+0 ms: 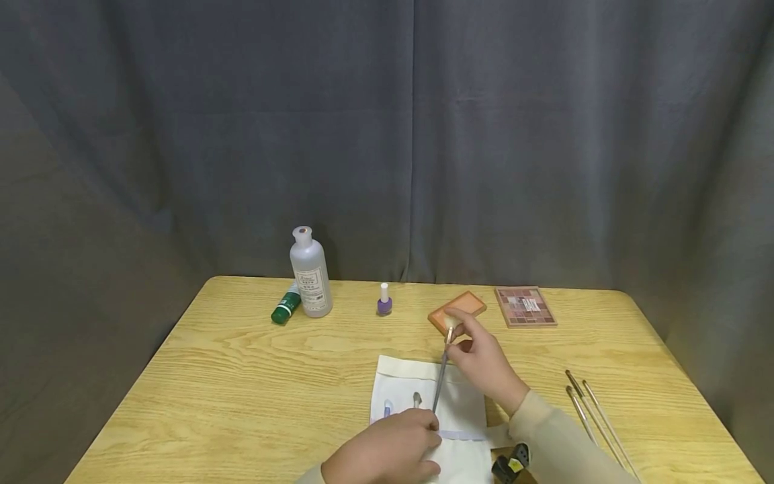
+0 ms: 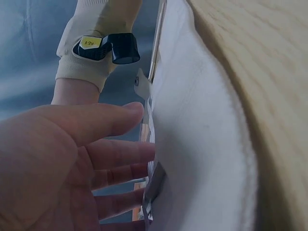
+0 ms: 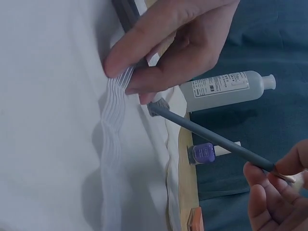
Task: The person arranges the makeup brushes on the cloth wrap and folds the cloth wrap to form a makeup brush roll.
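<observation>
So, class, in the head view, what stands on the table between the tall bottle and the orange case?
The small purple nail polish bottle stands between the tall bottle and the orange case, as the head view shows.

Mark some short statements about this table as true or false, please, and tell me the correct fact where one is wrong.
1. The right hand pinches a grey brush. True.
2. The nail polish bottle lies on its side. False: it stands upright.
3. The green tube is partly hidden behind the tall bottle. True in the head view.
4. Three loose brushes lie to the left of the white pouch. False: in the head view they lie to its right.
5. The left hand touches the white pouch. True.
</observation>
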### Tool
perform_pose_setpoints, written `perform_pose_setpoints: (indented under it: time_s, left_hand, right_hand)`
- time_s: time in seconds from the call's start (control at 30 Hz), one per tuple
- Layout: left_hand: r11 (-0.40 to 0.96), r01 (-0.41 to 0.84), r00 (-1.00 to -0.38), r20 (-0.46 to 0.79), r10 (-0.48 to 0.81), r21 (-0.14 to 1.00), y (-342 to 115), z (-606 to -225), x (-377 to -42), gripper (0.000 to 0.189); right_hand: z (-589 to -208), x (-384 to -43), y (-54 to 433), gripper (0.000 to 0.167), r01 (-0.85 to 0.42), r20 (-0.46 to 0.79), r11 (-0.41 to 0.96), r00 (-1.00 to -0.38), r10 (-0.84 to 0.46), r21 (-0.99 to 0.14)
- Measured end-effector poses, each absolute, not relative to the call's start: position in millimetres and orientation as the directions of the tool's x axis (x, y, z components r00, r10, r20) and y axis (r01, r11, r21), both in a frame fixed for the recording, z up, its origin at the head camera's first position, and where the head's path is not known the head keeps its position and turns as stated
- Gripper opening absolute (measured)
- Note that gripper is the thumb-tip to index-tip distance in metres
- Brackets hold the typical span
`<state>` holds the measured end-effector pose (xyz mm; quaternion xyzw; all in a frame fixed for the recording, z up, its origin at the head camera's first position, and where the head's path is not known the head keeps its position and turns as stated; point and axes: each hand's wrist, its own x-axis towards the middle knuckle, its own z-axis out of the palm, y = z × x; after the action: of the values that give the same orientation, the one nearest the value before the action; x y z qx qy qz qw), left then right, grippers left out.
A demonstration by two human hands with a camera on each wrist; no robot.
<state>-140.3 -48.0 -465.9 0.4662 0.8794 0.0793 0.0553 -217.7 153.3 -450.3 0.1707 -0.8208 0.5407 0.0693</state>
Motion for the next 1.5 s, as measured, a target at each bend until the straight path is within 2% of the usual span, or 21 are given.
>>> perform_pose_setpoints:
  time_s: [0.13,0.27,0.4,0.87,1.03,1.2,1.5]
  left_hand:
    - [0.589,0.781,-0.595,-0.041,0.803,0.21,-47.5,-464.1,-140.1,0.015]
    - [0.621,0.751,-0.622,-0.077,0.779,0.225,-45.8,-461.5,-138.8,0.024]
    - [0.627,0.749,-0.623,-0.094,0.777,0.214,-44.8,-462.2,-139.5,0.036]
    - [0.652,0.722,-0.644,-0.118,0.755,0.231,-42.2,-462.9,-138.1,0.039]
    - [0.638,0.736,-0.628,-0.125,0.769,0.228,-43.4,-463.7,-138.7,0.042]
    - [0.626,0.726,-0.615,-0.137,0.776,0.286,-43.9,-464.1,-140.1,0.036]
    - [0.634,0.709,-0.63,-0.126,0.766,0.308,-44.1,-465.4,-140.8,0.031]
  right_hand:
    - [-450.6,-217.0,150.9,0.061,-0.346,0.283,0.383,-0.935,-0.212,-0.856]
    - [-450.6,-215.4,150.4,0.061,-0.332,0.259,0.397,-0.939,-0.226,-0.856]
    - [-450.2,-214.0,151.3,0.061,-0.308,0.232,0.406,-0.946,-0.226,-0.86]
    - [-447.9,-213.5,149.8,0.061,-0.343,0.259,0.445,-0.935,-0.241,-0.827]
    - [-450.9,-213.4,147.6,0.06,-0.346,0.256,0.45,-0.934,-0.251,-0.823]
    - [-454.9,-212.5,145.8,0.06,-0.31,0.206,0.452,-0.942,-0.265,-0.836]
    - [-454.9,-214.2,144.8,0.06,-0.278,0.179,0.486,-0.954,-0.241,-0.828]
